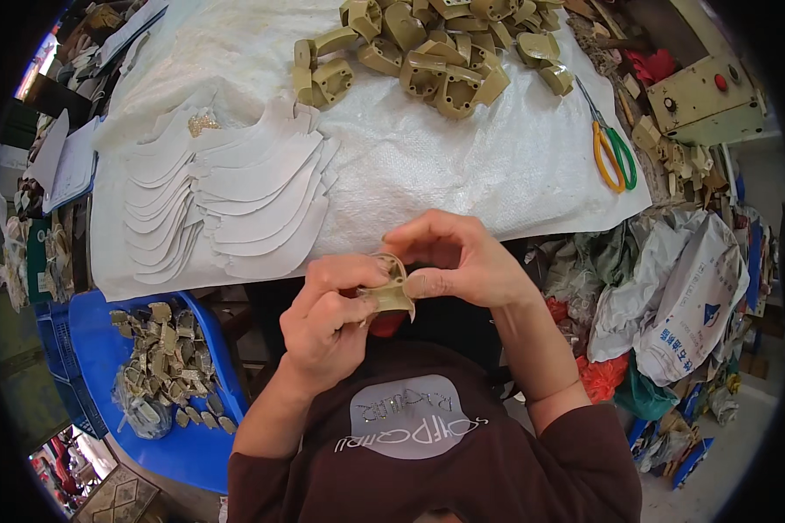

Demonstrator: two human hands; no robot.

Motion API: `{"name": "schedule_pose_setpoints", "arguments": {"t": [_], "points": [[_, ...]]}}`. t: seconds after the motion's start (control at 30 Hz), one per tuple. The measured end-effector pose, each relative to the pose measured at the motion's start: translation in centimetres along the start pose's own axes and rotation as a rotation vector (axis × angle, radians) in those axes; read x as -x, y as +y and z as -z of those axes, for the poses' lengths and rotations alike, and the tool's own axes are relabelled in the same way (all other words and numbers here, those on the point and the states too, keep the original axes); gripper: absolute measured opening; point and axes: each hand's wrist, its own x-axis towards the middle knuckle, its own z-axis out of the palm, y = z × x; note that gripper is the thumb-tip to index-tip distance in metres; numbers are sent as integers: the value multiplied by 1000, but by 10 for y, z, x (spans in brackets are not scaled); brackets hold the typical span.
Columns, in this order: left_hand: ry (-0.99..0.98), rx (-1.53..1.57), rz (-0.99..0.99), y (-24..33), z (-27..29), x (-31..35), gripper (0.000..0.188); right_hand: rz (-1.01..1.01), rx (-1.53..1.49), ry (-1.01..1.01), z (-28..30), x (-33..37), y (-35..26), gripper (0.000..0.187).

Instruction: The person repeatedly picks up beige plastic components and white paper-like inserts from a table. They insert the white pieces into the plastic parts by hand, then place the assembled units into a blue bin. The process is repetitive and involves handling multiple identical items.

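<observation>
An olive-tan glossy moulded piece (393,295), curved and hollow like a shoe heel, is held in front of my chest at the table's near edge. The fingers of my left hand (327,318) pinch it from the left. From the other side my right hand (462,261) presses its thumb on the piece, its fingers curling over the top; whether something thin lies between them is hidden. Many similar moulded pieces (458,87), some showing small holes, are heaped at the table's far side. Overlapping thin white curved sheets (266,196) are fanned out to the left.
Orange-and-green-handled scissors (612,152) lie at the table's right side. A blue chair-like tray (139,444) at lower left bears small tan pieces (170,353). Plastic sacks (685,301) crowd the right. A box with a red button (705,96) stands far right.
</observation>
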Motion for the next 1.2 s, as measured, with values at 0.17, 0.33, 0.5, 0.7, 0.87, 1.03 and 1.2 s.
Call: {"name": "schedule_pose_setpoints", "arguments": {"t": [0.17, 0.33, 0.5, 0.7, 0.87, 1.03, 1.2], "points": [[-213, -259, -43, 2, 6, -2, 26, 80, 277, -6, 2, -3, -1, 48], [-18, -67, 152, -2, -2, 0, 25, 74, 114, 73, 0, -4, 18, 44], [226, 186, 414, 8, -8, -2, 24, 388, 198, 147, -4, 0, 21, 34], [203, 233, 459, 4, -16, -2, 19, 586, 549, 304, -19, -9, 24, 17], [231, 273, 541, 9, -16, -5, 13, 555, 506, 319, -21, -9, 18, 13], [74, -221, 307, 15, -13, -15, 14, 689, 825, 392, -20, -3, 14, 11], [82, -204, 187, 8, -7, -9, 17, 445, 90, 147, -7, 2, 12, 31]]}}
